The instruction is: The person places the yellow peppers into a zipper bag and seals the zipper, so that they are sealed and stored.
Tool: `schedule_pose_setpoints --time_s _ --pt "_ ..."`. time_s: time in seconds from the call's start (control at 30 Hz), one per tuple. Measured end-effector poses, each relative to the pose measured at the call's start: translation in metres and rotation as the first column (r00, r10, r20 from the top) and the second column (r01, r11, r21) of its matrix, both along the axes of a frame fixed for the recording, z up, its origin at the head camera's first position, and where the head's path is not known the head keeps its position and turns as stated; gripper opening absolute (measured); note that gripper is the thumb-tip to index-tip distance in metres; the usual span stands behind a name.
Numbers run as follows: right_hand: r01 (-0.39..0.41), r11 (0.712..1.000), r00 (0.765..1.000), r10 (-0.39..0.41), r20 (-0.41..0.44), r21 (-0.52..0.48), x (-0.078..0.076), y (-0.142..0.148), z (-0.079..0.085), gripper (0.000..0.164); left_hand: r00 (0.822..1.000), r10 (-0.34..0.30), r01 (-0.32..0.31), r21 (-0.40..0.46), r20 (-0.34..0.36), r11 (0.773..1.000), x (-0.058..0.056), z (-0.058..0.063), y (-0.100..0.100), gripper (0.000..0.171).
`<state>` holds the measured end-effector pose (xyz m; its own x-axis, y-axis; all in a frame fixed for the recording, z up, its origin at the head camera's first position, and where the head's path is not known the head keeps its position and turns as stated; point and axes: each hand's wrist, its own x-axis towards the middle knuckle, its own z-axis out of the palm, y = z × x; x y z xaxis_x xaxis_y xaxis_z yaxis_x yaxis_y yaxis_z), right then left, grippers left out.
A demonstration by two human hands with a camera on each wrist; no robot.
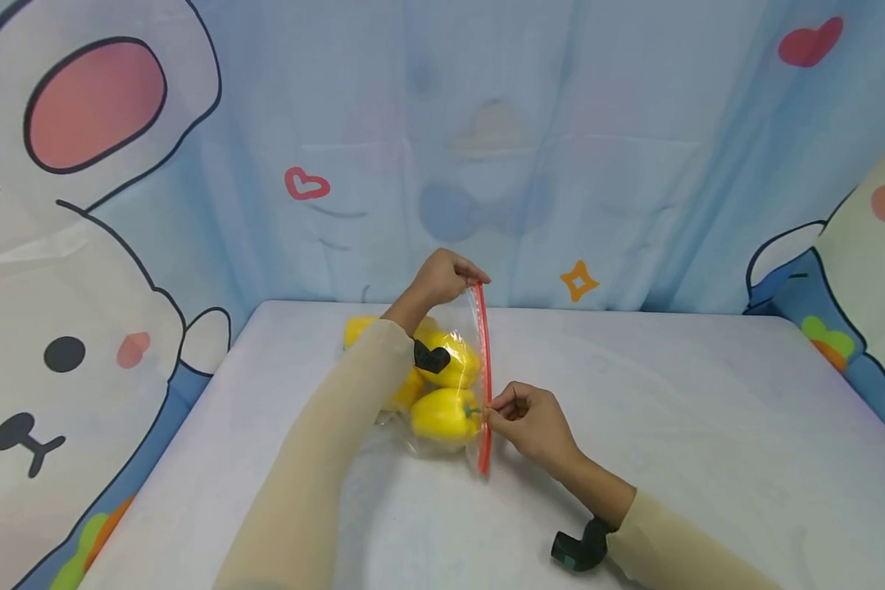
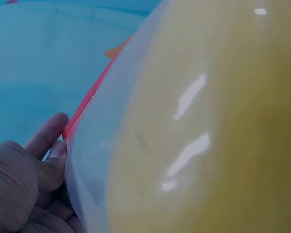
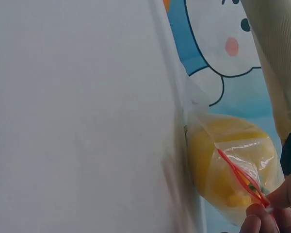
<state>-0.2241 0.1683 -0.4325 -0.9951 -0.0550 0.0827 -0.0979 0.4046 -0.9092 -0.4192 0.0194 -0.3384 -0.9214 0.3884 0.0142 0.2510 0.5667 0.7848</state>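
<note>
A clear zip bag (image 1: 422,447) with a red zip strip lies on the table, filled with several yellow bell peppers (image 1: 442,414). One pepper's green stem faces the strip. My left hand (image 1: 445,277) pinches the far end of the red strip; in the left wrist view its thumb and finger (image 2: 53,162) meet at the strip's corner, and a yellow pepper (image 2: 208,121) fills much of that view behind the plastic. With thumb and fingertips, my right hand (image 1: 534,422) pinches the strip nearer its front end. The right wrist view shows the strip (image 3: 240,177) between those fingers.
A white-covered table (image 1: 671,434) spreads under the bag. Behind it hangs a blue cartoon curtain (image 1: 619,164). Dark wrist cameras (image 1: 581,547) sit on both wrists, and the left forearm (image 1: 332,442) covers part of the bag's left side.
</note>
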Motion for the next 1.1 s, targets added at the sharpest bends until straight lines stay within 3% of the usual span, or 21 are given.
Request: schedule_pose_setpoints --time_s 0.47,0.73,0.93,1.1 --pt "-0.093 0.995 0.995 0.094 0.038 -0.029 0.031 0.008 -0.009 0.012 1.000 0.007 -0.007 0.016 0.005 1.000 0.001 -0.005 -0.001 0.030" --pt "-0.068 0.997 0.993 0.072 0.097 -0.045 0.041 0.013 -0.006 0.017 1.000 0.003 -0.004 -0.030 -0.018 1.000 0.001 -0.011 -0.002 0.028" --pt "-0.094 0.996 0.990 0.093 0.109 0.005 0.044 0.020 -0.009 0.015 0.996 -0.079 0.076 -0.089 -0.038 0.993 0.007 -0.012 -0.005 0.028" --pt "-0.125 0.992 0.982 0.118 0.150 0.037 0.052 0.035 -0.011 0.012 0.985 -0.166 0.155 -0.192 -0.045 0.969 0.019 -0.011 -0.011 0.030"
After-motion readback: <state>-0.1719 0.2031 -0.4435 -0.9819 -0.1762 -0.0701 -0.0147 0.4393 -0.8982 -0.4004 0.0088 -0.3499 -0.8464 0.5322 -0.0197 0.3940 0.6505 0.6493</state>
